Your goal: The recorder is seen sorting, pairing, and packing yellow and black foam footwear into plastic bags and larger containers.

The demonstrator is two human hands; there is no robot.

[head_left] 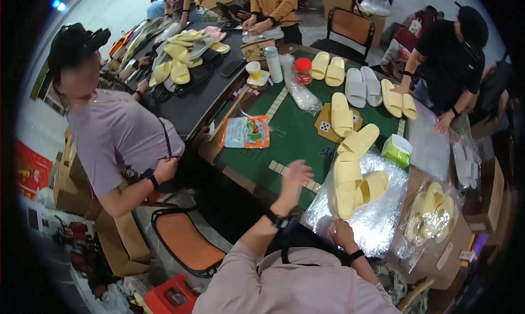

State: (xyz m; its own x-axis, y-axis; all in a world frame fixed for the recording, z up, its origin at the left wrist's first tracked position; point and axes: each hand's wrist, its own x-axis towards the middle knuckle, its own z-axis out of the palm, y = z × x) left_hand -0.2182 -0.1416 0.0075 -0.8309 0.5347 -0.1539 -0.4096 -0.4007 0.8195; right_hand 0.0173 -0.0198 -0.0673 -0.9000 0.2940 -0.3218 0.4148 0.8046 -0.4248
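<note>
My left hand [297, 178] is raised over the near side of the green table, fingers spread and slightly blurred, holding nothing. Lower and to the right, my right hand [343, 233] has its fingers curled closed at the near edge of a shiny clear plastic bag [377, 232], which lies on a stack of the same. Several pale yellow slippers rest on this stack: one slipper [345, 185] lies lengthwise just beyond my right hand, another slipper [373, 187] lies beside it, and a third slipper [359, 140] lies farther off.
Yellow slippers [328, 69] and grey slippers [363, 87] line the far side. A tissue pack [397, 150], bagged slippers [432, 215], an orange-and-white packet [246, 132] and a red-lidded jar [303, 71] surround the workspace. A person [117, 133] stands left; another [451, 57] works right. An orange chair [188, 240] stands near.
</note>
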